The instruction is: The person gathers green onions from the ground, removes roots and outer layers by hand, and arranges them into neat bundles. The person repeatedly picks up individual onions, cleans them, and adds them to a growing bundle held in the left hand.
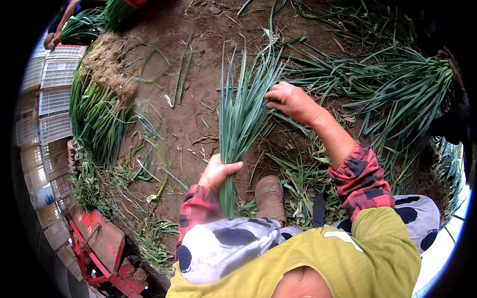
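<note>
My left hand [220,171] is closed around a bunch of long green onion-like plants [242,123], whose leaves fan away from me over the bare soil. The lower end of the bunch hangs by my lap, partly hidden behind the hand and sleeve. At the right edge of the leaves is my right hand [281,97], its fingers bent against the leaf tips; whether they pinch a leaf I cannot tell. A brown shoe [269,197] shows just right of the bunch.
Bundled plants with matted roots [106,97] lie left on the soil. Stacked plastic crates [56,100] and a red metal machine [97,238] stand further left. Another pile of plants [410,85] lies right. Loose leaves [298,178] litter the ground. A co-worker's hand [52,40] is at top left.
</note>
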Motion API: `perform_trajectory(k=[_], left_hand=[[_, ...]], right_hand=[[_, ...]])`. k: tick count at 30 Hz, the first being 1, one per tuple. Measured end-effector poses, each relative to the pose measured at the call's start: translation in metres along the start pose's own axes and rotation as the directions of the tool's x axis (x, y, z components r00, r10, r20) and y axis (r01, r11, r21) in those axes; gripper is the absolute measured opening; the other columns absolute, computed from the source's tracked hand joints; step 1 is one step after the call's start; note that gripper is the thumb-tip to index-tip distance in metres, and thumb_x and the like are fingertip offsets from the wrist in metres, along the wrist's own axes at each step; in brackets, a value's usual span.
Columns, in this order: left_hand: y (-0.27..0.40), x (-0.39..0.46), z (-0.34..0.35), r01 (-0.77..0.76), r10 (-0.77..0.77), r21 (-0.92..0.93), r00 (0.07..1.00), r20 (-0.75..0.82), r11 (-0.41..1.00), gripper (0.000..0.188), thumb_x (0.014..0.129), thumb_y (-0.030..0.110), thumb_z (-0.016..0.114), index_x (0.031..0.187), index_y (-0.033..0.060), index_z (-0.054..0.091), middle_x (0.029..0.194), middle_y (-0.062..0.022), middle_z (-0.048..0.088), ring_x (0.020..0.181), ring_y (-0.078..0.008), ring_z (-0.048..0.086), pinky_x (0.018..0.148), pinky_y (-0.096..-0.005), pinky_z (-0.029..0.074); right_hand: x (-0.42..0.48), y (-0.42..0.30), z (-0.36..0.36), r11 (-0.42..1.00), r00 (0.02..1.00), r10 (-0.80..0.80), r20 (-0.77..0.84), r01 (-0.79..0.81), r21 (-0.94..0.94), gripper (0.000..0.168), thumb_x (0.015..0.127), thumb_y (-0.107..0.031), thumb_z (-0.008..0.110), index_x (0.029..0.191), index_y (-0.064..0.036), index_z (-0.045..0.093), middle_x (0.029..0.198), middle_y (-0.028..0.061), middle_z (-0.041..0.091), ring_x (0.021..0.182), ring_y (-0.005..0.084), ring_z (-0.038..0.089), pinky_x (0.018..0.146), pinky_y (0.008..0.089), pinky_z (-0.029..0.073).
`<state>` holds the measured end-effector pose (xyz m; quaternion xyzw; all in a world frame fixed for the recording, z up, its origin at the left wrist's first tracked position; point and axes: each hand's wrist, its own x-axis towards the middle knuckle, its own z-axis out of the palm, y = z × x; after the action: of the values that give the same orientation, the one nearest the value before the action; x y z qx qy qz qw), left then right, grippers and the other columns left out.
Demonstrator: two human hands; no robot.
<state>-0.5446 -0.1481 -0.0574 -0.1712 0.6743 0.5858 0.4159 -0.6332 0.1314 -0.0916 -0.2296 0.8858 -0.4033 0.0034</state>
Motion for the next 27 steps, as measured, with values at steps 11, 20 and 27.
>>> perform_trajectory(k=[11,20,27], left_hand=[[-0.013,-0.004,-0.021,0.138,-0.101,-0.205,0.978,0.181,0.969,0.021,0.073,0.013,0.071,0.085,0.0051,0.056,0.066,-0.0007,0.052,0.054,-0.0118,0.050,0.046,-0.0268,0.042],[-0.019,0.003,-0.025,0.135,-0.057,-0.297,0.964,0.258,0.945,0.027,0.075,0.016,0.069,0.092,-0.0004,0.057,0.060,-0.0035,0.049,0.048,-0.0143,0.047,0.045,-0.0282,0.041],[-0.030,0.004,-0.029,0.149,-0.030,-0.324,0.939,0.343,0.934,0.026,0.076,0.021,0.068,0.082,0.0030,0.050,0.055,-0.0063,0.047,0.044,-0.0164,0.045,0.045,-0.0307,0.038]], right_hand=[[-0.003,0.017,-0.012,0.635,0.858,0.478,0.188,-0.486,0.601,0.021,0.084,-0.018,0.060,0.095,-0.001,0.064,0.078,0.0064,0.063,0.072,0.0132,0.057,0.069,0.0280,0.046],[-0.020,0.003,0.029,0.941,0.938,0.327,-0.115,-0.312,0.131,0.019,0.086,-0.022,0.052,0.086,-0.004,0.057,0.085,0.0162,0.060,0.080,0.0360,0.057,0.071,0.0419,0.046],[-0.005,0.000,0.010,0.947,0.962,0.230,-0.148,-0.186,0.264,0.018,0.078,-0.015,0.062,0.094,-0.009,0.063,0.091,0.0074,0.057,0.092,0.0248,0.053,0.083,0.0346,0.043]])
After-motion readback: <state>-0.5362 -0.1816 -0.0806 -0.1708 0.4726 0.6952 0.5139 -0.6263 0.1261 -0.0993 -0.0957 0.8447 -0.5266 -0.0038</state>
